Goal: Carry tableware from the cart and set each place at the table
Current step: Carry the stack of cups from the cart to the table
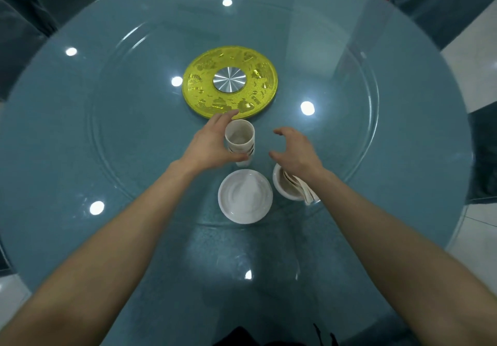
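While the left hand (212,144) curls its fingers and thumb round a pale patterned cup (239,137), the head view shows the right hand (295,148) hovering just beside it, with fingers spread and loosely bent and nothing in its grasp. The cup stands upright between the yellow disc (230,82) at the centre of the table (80,157) and the table's near edge. I cannot tell whether its base rests on the glass or hangs a touch above it, and a second cup may be nested beneath it. Closer to the near edge lies a white plate (245,198), a little apart from the cup. To the plate's right is a white bowl (281,188) holding what look like spoons (305,192), partly hidden under the right wrist. All of these seem to sit on the glass turntable (349,136) rather than on the table's outer rim.

The step in hand looks like handling the cup, either setting it down or splitting a nested pair. If it is a pair, the left hand should hold the lower cup firmly and low on its wall while the right closes round the upper rim and lifts straight up without twisting. If it is a single cup, it should come down level and gently, leaving a gap to the plate. The glass is smooth and may turn, so any sideways push should be avoided, and the right forearm should stay lifted off the bowl
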